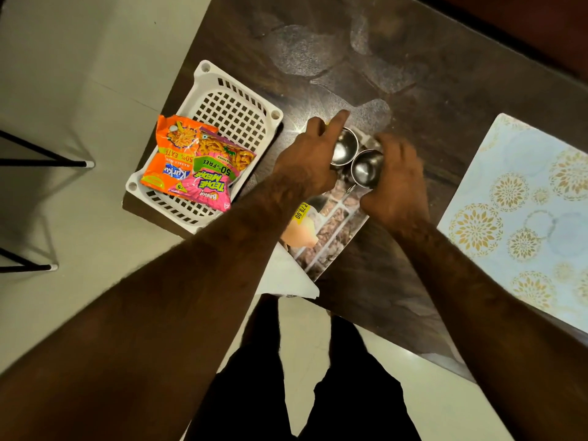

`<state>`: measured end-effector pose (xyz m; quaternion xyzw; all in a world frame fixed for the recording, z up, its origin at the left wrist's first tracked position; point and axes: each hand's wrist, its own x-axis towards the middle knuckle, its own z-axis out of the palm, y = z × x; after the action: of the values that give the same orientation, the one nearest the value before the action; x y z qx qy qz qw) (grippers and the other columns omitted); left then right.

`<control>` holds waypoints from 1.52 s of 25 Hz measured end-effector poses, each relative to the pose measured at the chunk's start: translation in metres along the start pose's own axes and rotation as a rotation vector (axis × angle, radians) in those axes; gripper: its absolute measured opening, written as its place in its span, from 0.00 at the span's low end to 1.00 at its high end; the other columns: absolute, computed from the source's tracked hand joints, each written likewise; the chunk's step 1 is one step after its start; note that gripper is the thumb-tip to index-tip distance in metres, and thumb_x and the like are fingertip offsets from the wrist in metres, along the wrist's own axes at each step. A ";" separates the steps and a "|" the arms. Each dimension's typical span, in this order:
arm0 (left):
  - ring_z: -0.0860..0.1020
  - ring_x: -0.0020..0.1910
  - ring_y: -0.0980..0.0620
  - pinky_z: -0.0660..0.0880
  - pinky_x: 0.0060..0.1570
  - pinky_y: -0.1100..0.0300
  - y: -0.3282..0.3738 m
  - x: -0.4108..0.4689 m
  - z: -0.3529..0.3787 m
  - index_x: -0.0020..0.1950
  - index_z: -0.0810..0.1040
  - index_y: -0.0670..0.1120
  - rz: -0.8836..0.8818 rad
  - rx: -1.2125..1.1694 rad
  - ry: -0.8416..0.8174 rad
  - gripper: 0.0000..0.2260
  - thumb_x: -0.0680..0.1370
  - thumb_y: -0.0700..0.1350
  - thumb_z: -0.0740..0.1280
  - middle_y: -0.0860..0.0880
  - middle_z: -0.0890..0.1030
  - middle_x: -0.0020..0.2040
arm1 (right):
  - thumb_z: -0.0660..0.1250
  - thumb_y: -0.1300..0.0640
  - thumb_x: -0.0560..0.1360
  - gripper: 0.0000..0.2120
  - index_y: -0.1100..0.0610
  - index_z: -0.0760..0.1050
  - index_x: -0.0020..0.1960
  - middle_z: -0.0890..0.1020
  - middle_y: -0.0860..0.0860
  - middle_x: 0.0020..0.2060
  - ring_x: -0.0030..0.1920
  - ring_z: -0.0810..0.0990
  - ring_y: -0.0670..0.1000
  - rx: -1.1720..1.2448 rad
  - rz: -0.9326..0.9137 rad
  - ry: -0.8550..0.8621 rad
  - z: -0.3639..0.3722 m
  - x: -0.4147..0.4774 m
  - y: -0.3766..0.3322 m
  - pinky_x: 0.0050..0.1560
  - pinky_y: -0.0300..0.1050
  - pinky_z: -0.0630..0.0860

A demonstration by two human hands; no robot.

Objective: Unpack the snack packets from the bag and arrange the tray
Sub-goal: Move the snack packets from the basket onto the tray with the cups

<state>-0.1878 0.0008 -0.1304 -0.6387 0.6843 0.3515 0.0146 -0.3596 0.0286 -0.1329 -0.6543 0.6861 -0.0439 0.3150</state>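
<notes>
A white slotted plastic tray sits at the table's left corner. Two snack packets lie in its near half: an orange one and a pink-and-green one overlapping it. To the right, a printed paper bag lies flat on the table. Above it my left hand grips a steel cup, and my right hand grips a second steel cup. The two cups touch side by side.
The dark wooden table stretches away behind the hands. A pale blue placemat with gold flowers lies at the right. Black chair legs stand on the light floor at the left. My dark-trousered legs show below.
</notes>
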 end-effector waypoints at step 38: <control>0.79 0.51 0.48 0.82 0.51 0.53 -0.112 -0.166 0.064 0.63 0.75 0.43 -0.736 -0.505 -0.158 0.17 0.77 0.48 0.72 0.49 0.77 0.51 | 0.72 0.57 0.77 0.08 0.50 0.80 0.56 0.81 0.47 0.48 0.55 0.81 0.52 0.188 0.131 -0.563 0.123 -0.077 -0.056 0.55 0.44 0.76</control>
<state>-0.0854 0.1834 -0.1520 -0.7942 0.3011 0.5267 0.0346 -0.2548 0.1353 -0.1752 -0.5631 0.6054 0.0966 0.5542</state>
